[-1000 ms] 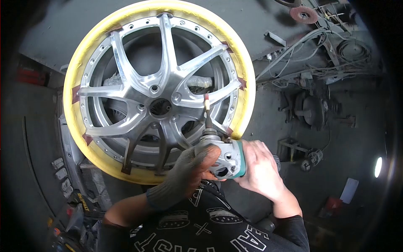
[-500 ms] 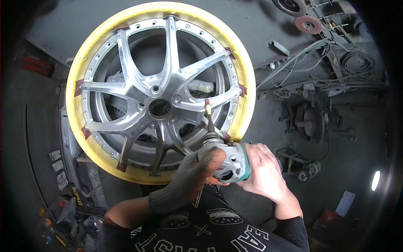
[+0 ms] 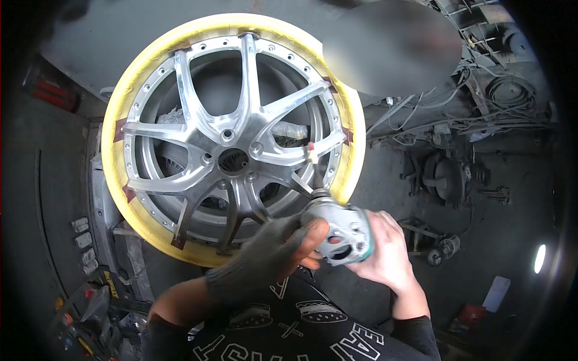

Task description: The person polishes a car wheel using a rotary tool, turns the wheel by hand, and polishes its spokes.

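A silver multi-spoke wheel [image 3: 198, 133] with yellow tape round its rim lies in front of me. My left hand [image 3: 268, 253], in a grey glove with orange on the fingers, is wrapped round the head of a grey and teal power tool [image 3: 342, 231]. My bare right hand [image 3: 388, 249] grips the tool's body from the right. From the tool a thin shaft with a red and cream tip [image 3: 311, 150] points up to the right-hand spoke. Whether the tip touches the metal cannot be made out.
Cables [image 3: 509, 93] hang at the upper right, beside a blurred oval patch. A dark round machine part [image 3: 442, 177] stands at the right. At the lower left are assorted tools and bags [image 3: 96, 310]. A bright lamp [image 3: 540, 259] shows at far right.
Both hands and the tool have shifted slightly right and down, and the tip has moved outward along the spoke. The wheel appears a little lower in view.
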A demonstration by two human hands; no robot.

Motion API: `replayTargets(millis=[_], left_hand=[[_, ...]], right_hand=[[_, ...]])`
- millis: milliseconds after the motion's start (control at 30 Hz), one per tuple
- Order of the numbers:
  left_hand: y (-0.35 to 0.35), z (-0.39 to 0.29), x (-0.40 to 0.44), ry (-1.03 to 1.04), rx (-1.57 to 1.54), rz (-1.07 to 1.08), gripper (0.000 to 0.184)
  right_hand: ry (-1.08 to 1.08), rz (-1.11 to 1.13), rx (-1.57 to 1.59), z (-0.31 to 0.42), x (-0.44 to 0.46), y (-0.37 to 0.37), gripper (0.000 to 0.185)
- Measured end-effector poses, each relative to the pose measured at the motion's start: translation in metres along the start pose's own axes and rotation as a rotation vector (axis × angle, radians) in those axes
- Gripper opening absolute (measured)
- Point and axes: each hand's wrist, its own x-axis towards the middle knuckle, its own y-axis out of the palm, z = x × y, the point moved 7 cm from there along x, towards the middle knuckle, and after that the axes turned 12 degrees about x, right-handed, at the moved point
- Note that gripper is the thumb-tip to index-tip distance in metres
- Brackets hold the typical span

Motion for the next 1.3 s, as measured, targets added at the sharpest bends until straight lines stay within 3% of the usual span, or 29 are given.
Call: replayTargets(millis=[33, 133, 167, 200, 233, 267, 300, 367, 500, 567, 633, 700, 767, 833, 867, 933, 967, 1000, 1033, 1067, 1100, 1167, 1300], left_hand=[[-0.019, -0.022, -0.007, 0.137, 0.325, -0.123, 0.057], [-0.089, -0.122, -0.043, 0.666, 0.933, -0.984, 0.050], [-0.114, -0.150, -0.043, 0.736, 1.139, -1.202, 0.047], [-0.128, -0.187, -0.043, 0.817, 1.693, -1.501, 0.047], [-0.168, -0.199, -0.025, 0.690, 1.975, -1.610, 0.056], [-0.222, -0.201, 0.000, 0.444, 1.954, -1.506, 0.066], [-0.250, -0.196, 0.016, 0.027, 1.616, -1.209, 0.073], [-0.246, -0.205, 0.014, 0.130, 1.608, -1.239, 0.076], [-0.227, -0.204, 0.006, 0.020, 1.438, -1.230, 0.068], [-0.206, -0.211, -0.004, 0.288, 1.649, -1.365, 0.061], [-0.196, -0.216, -0.007, 0.287, 1.671, -1.347, 0.057], [-0.196, -0.215, -0.001, 0.156, 1.602, -1.231, 0.057], [-0.199, -0.211, -0.002, 0.197, 1.613, -1.250, 0.056], [-0.192, -0.212, -0.012, 0.528, 1.541, -1.253, 0.056], [-0.167, -0.210, -0.035, 0.888, 1.724, -1.504, 0.049], [-0.142, -0.188, -0.067, 0.794, 1.083, -1.331, 0.040], [-0.136, -0.161, -0.072, 0.639, 0.907, -1.068, 0.028], [-0.123, -0.122, -0.073, 0.786, 0.712, -0.822, 0.022], [-0.084, -0.122, -0.079, 0.520, 1.064, -0.722, 0.013], [-0.071, -0.087, -0.067, 0.414, 1.031, -0.363, 0.019], [-0.063, -0.049, -0.055, 0.331, 1.014, -0.211, 0.030], [-0.050, 0.013, -0.043, 0.115, 0.480, -0.190, 0.041], [-0.045, 0.055, -0.037, 0.005, 0.369, -0.115, 0.044]], right_hand=[[0.001, -0.004, 0.002, -0.002, -0.003, 0.000, 0.072], [0.008, -0.253, 0.256, -0.013, -0.020, -0.013, 0.075], [0.118, -0.309, 0.442, -0.031, -0.033, -0.006, 0.073], [0.205, -0.336, 0.519, -0.041, -0.045, 0.000, 0.073], [0.264, -0.369, 0.603, -0.047, -0.052, 0.006, 0.073], [0.324, -0.411, 0.680, -0.056, -0.064, 0.014, 0.074], [0.346, -0.445, 0.729, -0.056, -0.069, 0.019, 0.074], [0.287, -0.477, 0.736, -0.051, -0.079, 0.026, 0.074], [0.196, -0.485, 0.622, -0.044, -0.089, 0.040, 0.073], [0.233, -0.434, 0.582, -0.040, -0.089, 0.048, 0.075], [0.243, -0.400, 0.524, -0.033, -0.081, 0.055, 0.075], [0.208, -0.413, 0.513, -0.024, -0.071, 0.056, 0.075], [0.175, -0.417, 0.499, -0.017, -0.070, 0.058, 0.077], [0.197, -0.392, 0.465, -0.013, -0.069, 0.062, 0.081], [0.198, -0.363, 0.458, -0.011, -0.066, 0.065, 0.082], [0.198, -0.305, 0.430, -0.002, -0.061, 0.067, 0.082], [0.209, -0.300, 0.430, 0.001, -0.058, 0.067, 0.082], [0.172, -0.271, 0.381, 0.006, -0.054, 0.068, 0.081], [0.133, -0.246, 0.332, 0.011, -0.049, 0.070, 0.081], [0.158, -0.220, 0.302, 0.014, -0.046, 0.073, 0.077], [0.162, -0.227, 0.304, 0.016, -0.044, 0.075, 0.077], [0.116, -0.160, 0.176, 0.022, -0.035, 0.083, 0.075], [0.075, -0.120, 0.130, 0.028, -0.027, 0.095, 0.072]])
